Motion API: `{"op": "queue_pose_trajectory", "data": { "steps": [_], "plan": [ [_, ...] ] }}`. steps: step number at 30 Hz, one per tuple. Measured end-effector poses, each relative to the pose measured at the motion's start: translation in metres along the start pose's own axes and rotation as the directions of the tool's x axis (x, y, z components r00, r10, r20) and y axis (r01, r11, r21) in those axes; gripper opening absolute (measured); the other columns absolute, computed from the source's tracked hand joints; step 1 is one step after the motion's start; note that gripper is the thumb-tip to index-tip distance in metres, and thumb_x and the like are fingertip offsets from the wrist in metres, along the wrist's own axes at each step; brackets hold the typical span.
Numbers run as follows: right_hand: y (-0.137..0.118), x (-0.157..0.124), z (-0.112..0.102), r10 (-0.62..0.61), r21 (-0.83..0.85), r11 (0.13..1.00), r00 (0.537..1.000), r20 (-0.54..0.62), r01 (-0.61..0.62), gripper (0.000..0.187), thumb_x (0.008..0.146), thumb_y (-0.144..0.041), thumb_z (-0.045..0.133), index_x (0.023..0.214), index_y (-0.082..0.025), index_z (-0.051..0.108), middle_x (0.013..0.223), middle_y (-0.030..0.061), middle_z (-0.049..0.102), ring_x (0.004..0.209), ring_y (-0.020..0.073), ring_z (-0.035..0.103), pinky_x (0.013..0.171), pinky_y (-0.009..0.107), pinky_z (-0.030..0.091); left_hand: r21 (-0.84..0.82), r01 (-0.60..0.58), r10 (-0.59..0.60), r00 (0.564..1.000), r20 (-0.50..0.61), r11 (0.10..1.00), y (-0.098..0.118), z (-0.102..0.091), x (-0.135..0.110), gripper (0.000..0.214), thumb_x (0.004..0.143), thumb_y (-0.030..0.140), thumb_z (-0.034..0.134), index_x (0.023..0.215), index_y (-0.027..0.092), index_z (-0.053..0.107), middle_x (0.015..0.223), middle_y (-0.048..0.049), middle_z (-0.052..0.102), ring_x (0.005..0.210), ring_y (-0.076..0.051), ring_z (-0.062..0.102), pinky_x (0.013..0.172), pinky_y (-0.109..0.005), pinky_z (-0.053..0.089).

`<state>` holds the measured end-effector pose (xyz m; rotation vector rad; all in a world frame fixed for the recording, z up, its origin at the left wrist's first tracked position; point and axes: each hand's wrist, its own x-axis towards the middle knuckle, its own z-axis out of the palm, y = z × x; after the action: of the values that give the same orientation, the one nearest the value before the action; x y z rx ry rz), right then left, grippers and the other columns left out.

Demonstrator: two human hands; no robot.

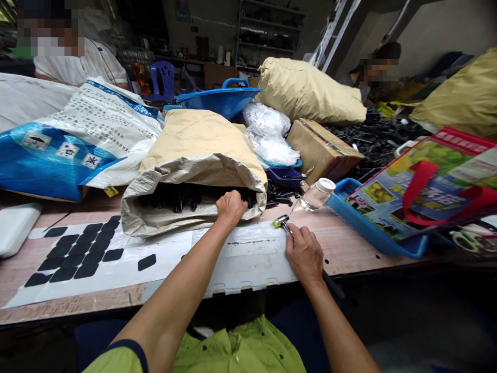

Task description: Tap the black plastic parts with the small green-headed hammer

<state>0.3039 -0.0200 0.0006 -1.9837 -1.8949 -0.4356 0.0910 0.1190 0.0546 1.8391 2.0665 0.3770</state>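
Note:
My left hand (232,205) is at the mouth of a large tan sack (209,134), its fingers curled over the lower rim. What those fingers hold, if anything, is hidden. Many small black parts (178,201) lie inside the sack's opening. My right hand (305,251) is closed around the handle of a small mallet (281,221) with a metal head and a yellow-green face. The mallet is just above a whitish sheet (252,259) at the table's front edge.
Black rounded squares (75,248) lie on white backing at left. A clear jar (318,194), blue basket (373,223), shopping bag (438,181) and cardboard box (322,147) stand to the right. Blue-white sacks (70,140) fill the left. Two people sit across the table.

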Motion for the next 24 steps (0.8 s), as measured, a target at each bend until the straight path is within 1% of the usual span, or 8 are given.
{"op": "queue_pose_trajectory", "data": {
  "steps": [3,5,7,9,10,13,16,24],
  "plan": [
    [0.000,0.000,0.000,0.000,-0.001,1.000,1.000,0.003,0.000,0.032,0.099,-0.025,0.049,0.127,-0.023,0.064,0.096,0.0065,0.062,0.086,0.0205,0.051,0.075,0.032,0.034,0.004,0.030,-0.030,0.999,0.010,1.000,-0.002,-0.001,-0.003,0.025,0.081,0.034,0.067,0.095,0.016,0.079,0.101,-0.0191,0.076,0.098,-0.034,0.072,0.078,-0.039,0.052],
    [0.000,-0.001,0.001,-0.004,-0.002,1.000,1.000,0.001,0.004,0.032,0.099,-0.025,0.049,0.127,-0.023,0.064,0.096,0.0066,0.062,0.086,0.0205,0.051,0.075,0.032,0.034,-0.005,-0.004,0.003,0.999,-0.040,1.000,-0.007,-0.006,-0.011,0.023,0.084,0.036,0.065,0.094,0.019,0.078,0.101,-0.0158,0.075,0.098,-0.033,0.070,0.077,-0.038,0.051],
    [0.000,-0.001,0.001,-0.001,-0.002,1.000,1.000,0.001,0.001,0.032,0.098,-0.025,0.049,0.127,-0.023,0.064,0.097,0.0068,0.062,0.087,0.0207,0.051,0.075,0.032,0.034,-0.010,-0.110,0.107,0.979,-0.172,0.994,-0.017,-0.011,-0.027,0.021,0.086,0.038,0.064,0.091,0.021,0.076,0.101,-0.0121,0.074,0.101,-0.031,0.066,0.081,-0.038,0.049],
    [0.000,-0.001,0.001,0.007,0.004,1.000,1.000,0.004,-0.007,0.032,0.098,-0.026,0.050,0.127,-0.024,0.065,0.097,0.0068,0.061,0.088,0.0209,0.051,0.075,0.032,0.034,-0.021,-0.258,0.240,0.922,-0.303,0.966,-0.033,-0.016,-0.052,0.018,0.087,0.038,0.065,0.088,0.022,0.073,0.097,-0.0089,0.072,0.101,-0.029,0.062,0.085,-0.038,0.047],
    [0.000,-0.001,0.001,0.009,0.008,1.000,1.000,0.007,-0.009,0.032,0.098,-0.026,0.050,0.127,-0.024,0.065,0.097,0.0069,0.061,0.088,0.0210,0.051,0.076,0.033,0.034,-0.042,-0.333,0.303,0.897,-0.320,0.942,-0.042,-0.017,-0.066,0.016,0.088,0.036,0.065,0.088,0.022,0.071,0.095,-0.0073,0.071,0.099,-0.027,0.061,0.086,-0.037,0.047],
    [-0.001,-0.001,0.001,0.010,0.010,1.000,1.000,0.009,-0.010,0.032,0.099,-0.026,0.050,0.127,-0.023,0.065,0.098,0.0071,0.061,0.089,0.0211,0.051,0.077,0.032,0.034,-0.166,-0.489,0.456,0.867,-0.202,0.856,-0.069,-0.015,-0.104,0.008,0.088,0.029,0.068,0.092,0.023,0.069,0.090,-0.0029,0.070,0.089,-0.022,0.060,0.081,-0.034,0.045],
    [-0.001,-0.001,0.001,0.011,0.003,1.000,1.000,0.011,-0.011,0.032,0.099,-0.026,0.050,0.127,-0.023,0.065,0.097,0.0071,0.061,0.089,0.0210,0.051,0.076,0.032,0.034,-0.256,-0.515,0.521,0.852,-0.052,0.818,-0.090,-0.007,-0.126,0.007,0.088,0.027,0.070,0.094,0.023,0.069,0.088,-0.0017,0.069,0.088,-0.021,0.059,0.078,-0.033,0.044],
    [0.000,-0.002,0.002,0.012,0.006,1.000,1.000,0.001,-0.012,0.033,0.098,-0.027,0.051,0.127,-0.024,0.065,0.097,0.0071,0.061,0.087,0.0208,0.050,0.075,0.033,0.033,-0.270,-0.517,0.526,0.849,-0.044,0.812,-0.099,0.014,-0.127,0.016,0.087,0.033,0.074,0.100,0.023,0.073,0.092,-0.0040,0.067,0.093,-0.023,0.056,0.085,-0.037,0.043]
  ]
}}
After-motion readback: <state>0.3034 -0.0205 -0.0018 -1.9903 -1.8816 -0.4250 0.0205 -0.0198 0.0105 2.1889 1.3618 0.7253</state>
